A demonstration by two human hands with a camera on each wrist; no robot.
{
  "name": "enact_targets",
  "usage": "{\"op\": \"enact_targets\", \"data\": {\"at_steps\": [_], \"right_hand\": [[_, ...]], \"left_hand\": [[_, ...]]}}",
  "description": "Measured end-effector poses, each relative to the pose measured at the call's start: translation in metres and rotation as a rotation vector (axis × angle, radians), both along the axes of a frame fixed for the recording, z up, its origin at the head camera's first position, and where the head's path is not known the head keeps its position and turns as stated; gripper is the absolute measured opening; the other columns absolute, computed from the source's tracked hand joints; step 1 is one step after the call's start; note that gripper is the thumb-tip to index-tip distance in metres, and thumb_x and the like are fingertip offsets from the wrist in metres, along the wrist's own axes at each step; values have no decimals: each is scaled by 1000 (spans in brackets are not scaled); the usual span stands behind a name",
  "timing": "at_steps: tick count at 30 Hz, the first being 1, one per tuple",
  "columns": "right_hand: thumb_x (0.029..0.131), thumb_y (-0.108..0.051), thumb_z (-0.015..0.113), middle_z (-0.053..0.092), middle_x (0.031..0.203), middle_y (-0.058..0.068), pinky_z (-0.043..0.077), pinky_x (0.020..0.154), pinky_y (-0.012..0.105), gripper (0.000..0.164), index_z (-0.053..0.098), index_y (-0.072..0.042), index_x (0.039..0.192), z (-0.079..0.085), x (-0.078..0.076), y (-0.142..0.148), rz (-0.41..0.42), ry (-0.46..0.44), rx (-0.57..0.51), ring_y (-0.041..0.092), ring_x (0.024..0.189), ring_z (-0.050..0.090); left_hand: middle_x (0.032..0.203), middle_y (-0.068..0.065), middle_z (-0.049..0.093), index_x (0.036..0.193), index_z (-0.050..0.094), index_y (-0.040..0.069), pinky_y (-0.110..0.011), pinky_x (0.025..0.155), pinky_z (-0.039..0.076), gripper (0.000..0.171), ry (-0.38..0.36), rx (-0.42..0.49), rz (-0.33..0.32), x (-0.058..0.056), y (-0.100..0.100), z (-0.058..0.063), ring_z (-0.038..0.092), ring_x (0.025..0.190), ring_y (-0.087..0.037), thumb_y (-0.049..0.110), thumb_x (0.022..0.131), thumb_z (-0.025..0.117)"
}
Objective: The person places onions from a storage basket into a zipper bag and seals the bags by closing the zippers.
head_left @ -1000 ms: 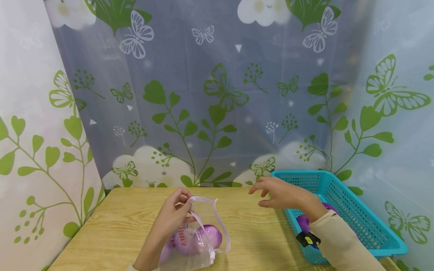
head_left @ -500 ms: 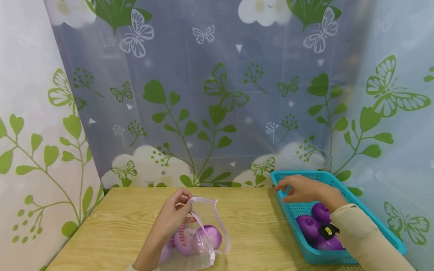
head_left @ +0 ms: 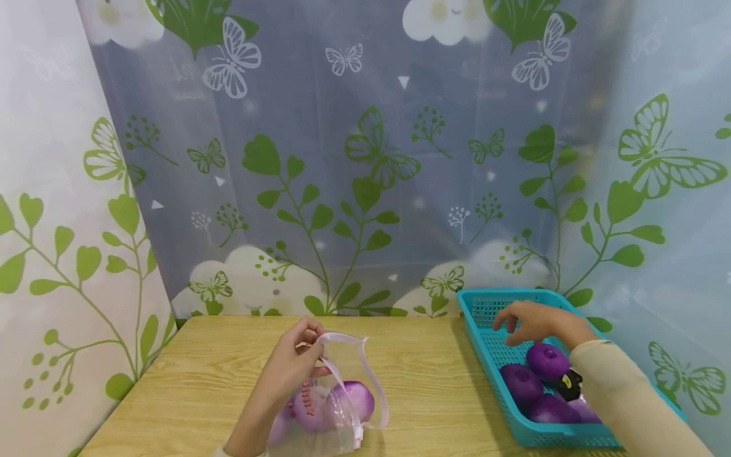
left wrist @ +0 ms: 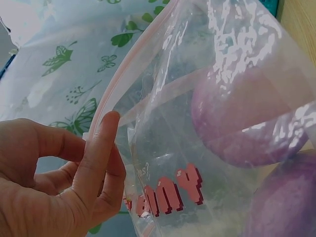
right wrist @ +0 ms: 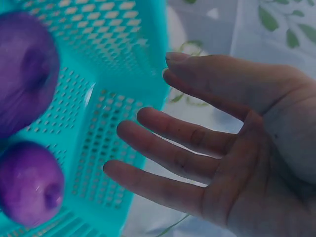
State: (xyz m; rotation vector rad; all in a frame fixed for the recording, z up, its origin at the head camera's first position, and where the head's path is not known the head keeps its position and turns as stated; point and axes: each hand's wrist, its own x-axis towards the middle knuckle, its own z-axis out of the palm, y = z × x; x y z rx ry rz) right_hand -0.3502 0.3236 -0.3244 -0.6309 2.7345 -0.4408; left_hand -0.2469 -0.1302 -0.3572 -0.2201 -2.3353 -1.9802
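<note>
Fingers of the left hand [head_left: 290, 363] are pinching a clear, pink-rimmed plastic bag [head_left: 338, 420] on a wooden table [head_left: 425, 381], mouth facing right. Left wrist: rim slanting up rightward. Right wrist: spread-fingered right hand [right wrist: 244, 163] hovering over a turquoise plastic basket [right wrist: 132, 85].

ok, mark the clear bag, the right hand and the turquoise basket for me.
clear bag [left wrist: 170, 148]: left wrist view, see-through wall above the red lettering
right hand [right wrist: 242, 165]: right wrist view, palm near the finger bases
turquoise basket [head_left: 537, 433]: head view, near rim
</note>
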Motion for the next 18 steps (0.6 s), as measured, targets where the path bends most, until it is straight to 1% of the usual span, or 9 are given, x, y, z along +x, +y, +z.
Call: {"op": "enact_targets", "data": {"at_steps": [5,10,14,18], "right_hand": [[89,-12,77,64,117,22,65,64,44,36,68,-7,123,-7,-8,19,-59,-34,29,33,105,65],[89,-10,75,61,123,31,66,68,51,36,67,-5,124,-13,-14,35,-122,-65,52,44,109,65],[90,-8,74,57,128,39,66,74,58,39,63,-1,127,-21,-17,44,-186,-130,42,49,111,64],[91,-6,72,53,132,39,65,79,61,43,61,0,131,-30,-19,54,-251,-176,24,51,117,60]], "left_hand": [[100,-14,53,108,57,4,-32,71,69,9,4,-1,2,0,0,1,66,85,-23,-1,101,54],[99,-14,53,109,56,2,-32,71,69,10,9,-1,-4,1,0,2,66,84,-23,-2,101,54],[100,-15,53,109,56,2,-33,71,69,10,5,-1,-8,0,0,1,66,85,-23,-3,100,53],[101,-15,53,109,55,3,-34,72,69,9,0,-2,-11,-1,0,-1,65,86,-23,-2,101,53]]}}
